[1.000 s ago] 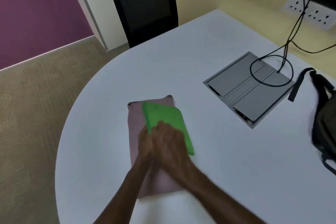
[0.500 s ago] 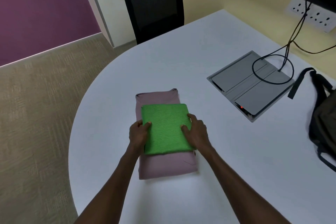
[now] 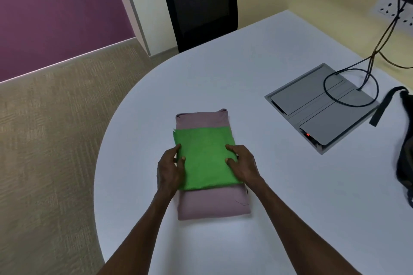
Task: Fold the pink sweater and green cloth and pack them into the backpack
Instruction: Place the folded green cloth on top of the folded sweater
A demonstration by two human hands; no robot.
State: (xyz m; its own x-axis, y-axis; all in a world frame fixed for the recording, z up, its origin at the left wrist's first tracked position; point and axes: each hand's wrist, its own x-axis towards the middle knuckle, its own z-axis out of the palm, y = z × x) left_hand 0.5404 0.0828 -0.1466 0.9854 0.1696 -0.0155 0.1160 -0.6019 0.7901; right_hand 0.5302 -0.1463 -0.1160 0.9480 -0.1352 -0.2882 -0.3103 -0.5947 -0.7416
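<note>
The pink sweater lies folded into a narrow rectangle on the white table, near its rounded left end. A folded green cloth rests on top of it, covering its middle. My left hand clasps the left edge of the green cloth, thumb on top. On the opposite edge, my right hand grips in the same way. The dark backpack sits at the far right of the table, cut off by the frame, one strap trailing towards the centre.
A grey cable box is set flush into the table between the clothes and the backpack, with black cables looping up to wall sockets. A black chair stands behind the table. Carpet lies to the left.
A second ago both hands were pressed together on the green cloth. They have since parted to its two side edges, and the cloth now lies squared over the sweater.
</note>
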